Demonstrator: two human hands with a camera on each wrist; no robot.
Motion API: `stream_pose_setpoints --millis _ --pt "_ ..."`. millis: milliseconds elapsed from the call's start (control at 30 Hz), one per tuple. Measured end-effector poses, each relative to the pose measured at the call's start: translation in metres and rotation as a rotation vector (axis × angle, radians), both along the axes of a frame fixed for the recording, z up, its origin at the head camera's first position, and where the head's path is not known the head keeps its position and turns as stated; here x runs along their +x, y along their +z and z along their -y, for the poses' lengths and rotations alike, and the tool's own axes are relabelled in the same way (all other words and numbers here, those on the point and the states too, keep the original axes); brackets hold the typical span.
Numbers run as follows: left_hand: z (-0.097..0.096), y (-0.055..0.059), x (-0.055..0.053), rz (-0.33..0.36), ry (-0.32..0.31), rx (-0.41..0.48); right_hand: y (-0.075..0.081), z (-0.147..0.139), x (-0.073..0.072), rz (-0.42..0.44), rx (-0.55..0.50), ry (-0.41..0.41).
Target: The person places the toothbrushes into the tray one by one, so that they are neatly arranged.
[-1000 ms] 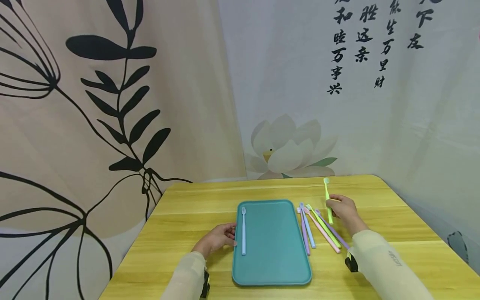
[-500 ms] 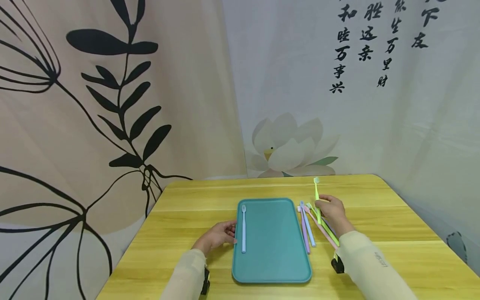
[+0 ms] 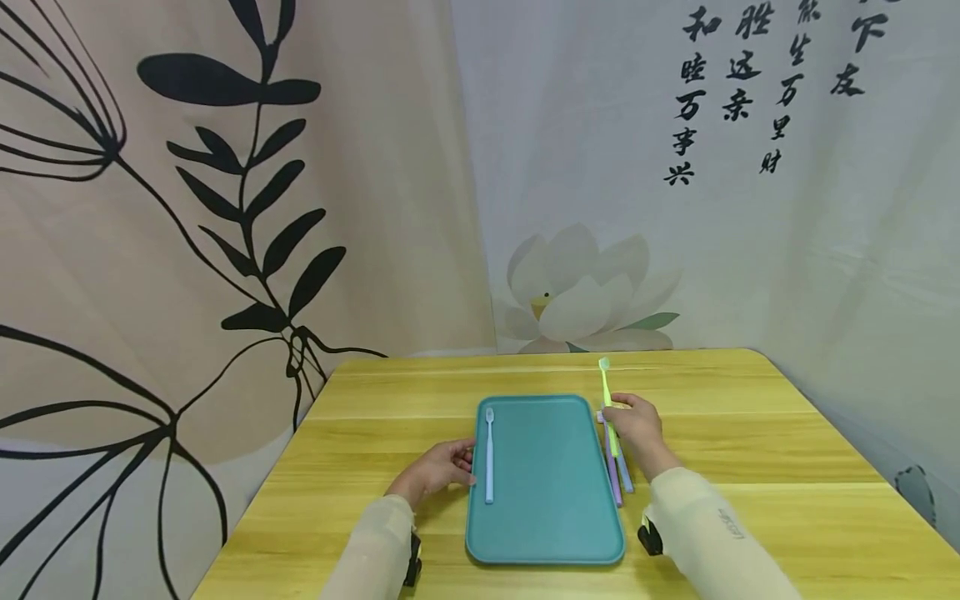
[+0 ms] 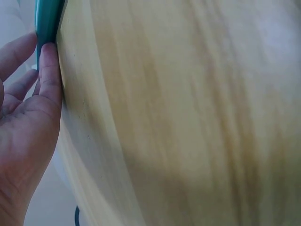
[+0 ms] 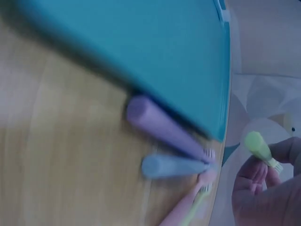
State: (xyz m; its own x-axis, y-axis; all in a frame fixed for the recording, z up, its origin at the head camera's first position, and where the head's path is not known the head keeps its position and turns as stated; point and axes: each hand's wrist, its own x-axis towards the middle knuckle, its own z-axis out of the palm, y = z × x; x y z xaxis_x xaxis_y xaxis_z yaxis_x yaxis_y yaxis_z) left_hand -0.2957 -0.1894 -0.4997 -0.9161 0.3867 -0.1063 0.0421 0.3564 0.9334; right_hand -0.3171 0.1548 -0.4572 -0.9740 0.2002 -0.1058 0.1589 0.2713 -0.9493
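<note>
My right hand (image 3: 639, 429) pinches a yellow-green toothbrush (image 3: 605, 387), bristle head up, above the right edge of the teal tray (image 3: 551, 492). In the right wrist view, its handle end (image 5: 255, 142) pokes out between the fingers. Below that hand lie a purple toothbrush (image 5: 164, 128) and a blue toothbrush (image 5: 174, 167), with a pink toothbrush (image 5: 181, 207) and another green toothbrush (image 5: 195, 209) beside them, hidden in the head view. On the tray's left side rests a light blue toothbrush (image 3: 490, 458). My left hand (image 3: 437, 473) holds the tray's left rim between thumb and fingers.
The tray and brushes are on a wooden table (image 3: 360, 417). A printed cloth backdrop (image 3: 397, 208) with plants and lettering hangs behind it. Dark devices are strapped at both wrists, the right one (image 3: 650, 537) close beside the tray.
My right hand has moved left with the yellow-green toothbrush, from beyond the loose brushes to the tray's right edge, now covering some brushes. The left hand has stayed at the rim.
</note>
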Motion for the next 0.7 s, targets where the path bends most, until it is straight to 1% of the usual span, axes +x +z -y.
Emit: stream_pose_setpoints --millis 167,333,467,567,700 --pt "0.000 0.001 0.001 -0.002 -0.003 -0.004 0.003 0.014 0.001 0.025 0.013 0.036" --pt "0.001 0.002 0.001 -0.009 -0.003 -0.013 0.002 0.027 -0.002 0.010 0.024 0.022" --pt "0.001 0.002 0.001 -0.010 -0.001 -0.010 0.000 0.035 -0.003 0.015 -0.028 0.038" --pt "0.002 0.002 0.001 -0.009 -0.001 -0.006 -0.003 0.041 -0.002 0.015 -0.047 0.051" --pt "0.002 0.002 0.001 -0.011 -0.001 -0.006 -0.007 0.052 0.001 -0.009 -0.001 0.047"
